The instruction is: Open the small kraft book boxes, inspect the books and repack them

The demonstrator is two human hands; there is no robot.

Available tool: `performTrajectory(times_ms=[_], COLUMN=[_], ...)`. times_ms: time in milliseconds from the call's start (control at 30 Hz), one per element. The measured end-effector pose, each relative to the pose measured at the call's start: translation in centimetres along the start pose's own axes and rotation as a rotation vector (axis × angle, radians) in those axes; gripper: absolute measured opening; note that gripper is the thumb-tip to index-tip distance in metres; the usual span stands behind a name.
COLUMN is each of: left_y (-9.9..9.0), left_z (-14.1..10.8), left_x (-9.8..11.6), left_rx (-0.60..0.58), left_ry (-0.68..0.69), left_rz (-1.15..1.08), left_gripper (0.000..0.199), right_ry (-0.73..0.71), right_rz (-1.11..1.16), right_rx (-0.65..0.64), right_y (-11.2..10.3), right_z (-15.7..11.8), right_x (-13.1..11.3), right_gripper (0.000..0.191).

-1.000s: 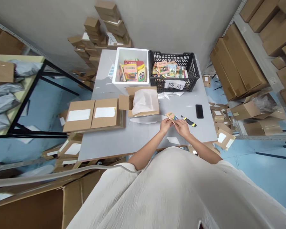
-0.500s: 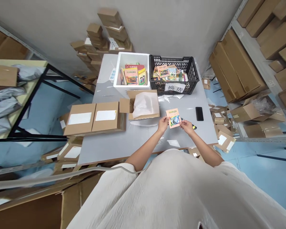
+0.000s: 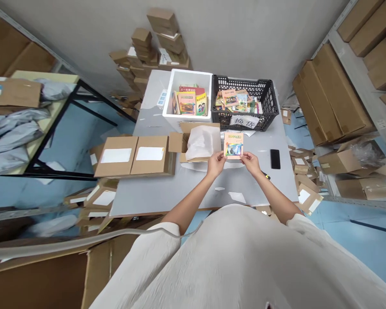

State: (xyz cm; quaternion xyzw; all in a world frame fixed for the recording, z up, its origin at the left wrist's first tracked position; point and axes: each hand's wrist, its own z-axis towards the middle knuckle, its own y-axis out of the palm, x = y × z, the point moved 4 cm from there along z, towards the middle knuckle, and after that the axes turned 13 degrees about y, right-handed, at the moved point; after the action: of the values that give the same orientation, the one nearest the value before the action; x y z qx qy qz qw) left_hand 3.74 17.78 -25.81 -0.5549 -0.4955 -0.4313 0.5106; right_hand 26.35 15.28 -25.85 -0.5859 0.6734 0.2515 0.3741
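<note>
Between my two hands is a small pink book (image 3: pixel 233 146) with a colourful cover picture, held upright with its cover towards me. My left hand (image 3: pixel 216 163) pinches its lower left corner. At the lower right corner my right hand (image 3: pixel 251 162) grips it in the same way. Just left of the book stands an open cardboard box (image 3: pixel 184 141) with white wrapping (image 3: pixel 203 142) in it. Partly behind my right forearm lies a yellow and black tool (image 3: pixel 266 175), too hidden to name.
A white foam box (image 3: pixel 169 112) and a black plastic crate (image 3: pixel 270 112), both with books, stand at the back of the grey table (image 3: pixel 167 193). Two closed cartons (image 3: pixel 133 156) are on the left, a black phone (image 3: pixel 275 159) on the right. Loaded shelves flank both sides.
Both hands have raised the book away from me, and it is now more upright, near the crate's front. My view has shifted, so the table sits further right.
</note>
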Motion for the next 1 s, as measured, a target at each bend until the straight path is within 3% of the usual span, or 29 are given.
performTrajectory(times_ms=[200,400,533,667,833,1000], left_y=[-5.3,-9.8,-10.9,-10.8,-10.5,-12.1], left_z=[4.5,9.7,14.3,17.7,16.7,13.3], left_x=[0.7,-0.4,-0.8,-0.4,-0.7,-1.2], left_rx=[0.118,0.247,0.270,0.239,0.203,0.144], left_ry=[0.019,0.047,0.066,0.105,0.132,0.139], left_rz=[0.084,0.040,-0.076,-0.161,-0.135,-0.014], left_gripper=[0.034,0.037,0.033,0.030,0.035,0.034], right_ry=[-0.060,-0.124,-0.152,-0.134,-0.130,-0.180], right_rz=[-0.060,-0.025,-0.045,0.022,0.099,-0.040], right_rx=[-0.033,-0.057,0.000,0.053,0.015,0.017], right_y=[6.8,13.3,16.2,18.1,19.1,18.0], right_z=[3.7,7.8,10.7,13.7,15.3,13.3], right_x=[-4.8,-8.5,-10.6,-12.4,-12.9,-11.4], right_gripper=[0.048,0.048,0.044,0.043,0.062,0.047])
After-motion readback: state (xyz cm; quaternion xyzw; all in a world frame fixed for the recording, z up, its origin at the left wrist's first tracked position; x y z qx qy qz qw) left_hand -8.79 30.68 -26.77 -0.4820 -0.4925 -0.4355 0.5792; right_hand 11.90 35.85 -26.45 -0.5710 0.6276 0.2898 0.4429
